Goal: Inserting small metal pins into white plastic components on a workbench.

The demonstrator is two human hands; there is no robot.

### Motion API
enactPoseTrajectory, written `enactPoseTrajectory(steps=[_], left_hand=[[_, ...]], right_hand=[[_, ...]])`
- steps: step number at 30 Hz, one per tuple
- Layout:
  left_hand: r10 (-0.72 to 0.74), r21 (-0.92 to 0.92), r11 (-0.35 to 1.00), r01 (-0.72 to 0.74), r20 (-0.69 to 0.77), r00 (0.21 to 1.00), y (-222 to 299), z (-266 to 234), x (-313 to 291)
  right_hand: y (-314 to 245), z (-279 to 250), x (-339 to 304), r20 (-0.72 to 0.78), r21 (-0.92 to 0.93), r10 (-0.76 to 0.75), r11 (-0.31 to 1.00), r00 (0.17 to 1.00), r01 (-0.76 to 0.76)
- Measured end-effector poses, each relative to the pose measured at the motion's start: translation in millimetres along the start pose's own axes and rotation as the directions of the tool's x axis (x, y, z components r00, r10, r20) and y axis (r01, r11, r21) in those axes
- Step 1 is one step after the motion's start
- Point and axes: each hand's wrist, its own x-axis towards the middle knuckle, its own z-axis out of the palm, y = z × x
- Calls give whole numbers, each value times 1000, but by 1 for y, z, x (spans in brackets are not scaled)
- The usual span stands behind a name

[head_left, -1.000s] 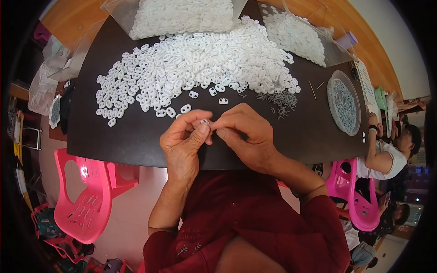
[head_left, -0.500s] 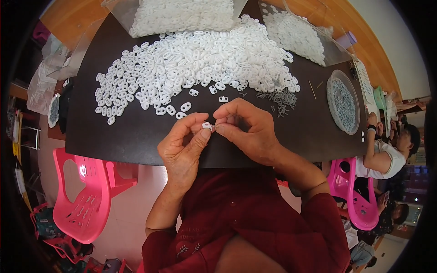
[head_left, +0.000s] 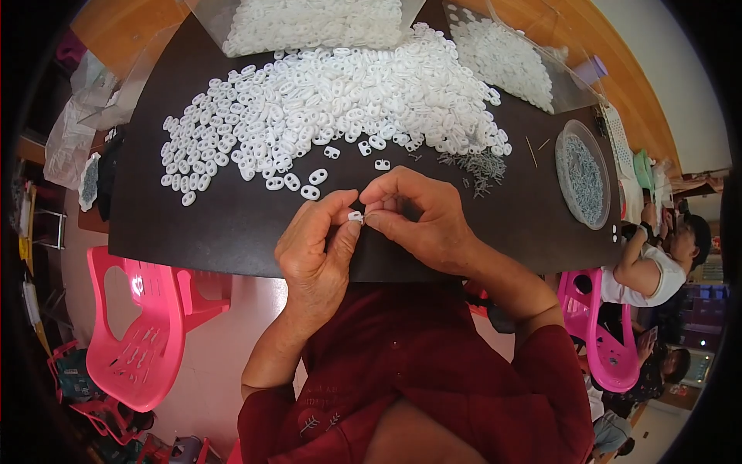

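Between the thumb and fingers of my left hand (head_left: pixel 313 243) is a small white plastic piece with holes (head_left: pixel 355 216). My right hand (head_left: pixel 429 220) pinches at the piece's right side, thumb against index finger. Whatever is between those fingertips is too small and covered to make out. Just beyond my hands a few loose white pieces lie on the dark table (head_left: pixel 533 240), in front of a big heap of white oval two-holed pieces (head_left: pixel 332 100). A small pile of grey screws (head_left: pixel 481 172) lies at the heap's right end.
A clear round tub (head_left: pixel 559 166) of grey screws stands at the right. Two thin sticks (head_left: pixel 531 151) lie beside it. Clear bins (head_left: pixel 209 19) of white pieces line the far side. A pink chair (head_left: pixel 151 332) is at left; at right, a magenta chair (head_left: pixel 595 340) and another person (head_left: pixel 649 271).
My left hand has shifted slightly right and its fingers have closed in around the white piece. The right hand keeps its pinch nearly in place.
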Motion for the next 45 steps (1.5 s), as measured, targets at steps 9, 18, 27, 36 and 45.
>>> enactPoseTrajectory(steps=[9,18,27,36,45], left_hand=[[18,61,998,-21,47,999,-1,4,-1],[-296,-323,900,292,39,954,0,3,-6],[-176,-196,965,177,23,984,-7,2,-7],[-161,-172,973,155,-20,987,-7,4,-8],[-189,-175,971,164,-139,972,-9,7,-5]], right_hand=[[6,6,3,-15,75,40,996,999,-39],[6,1,6,14,53,-11,999,1000,10],[7,3,5,18,-47,-14,999,1000,15],[13,10,7,-8,-142,-176,975,984,173],[11,9,12,34,-102,-64,992,997,68]])
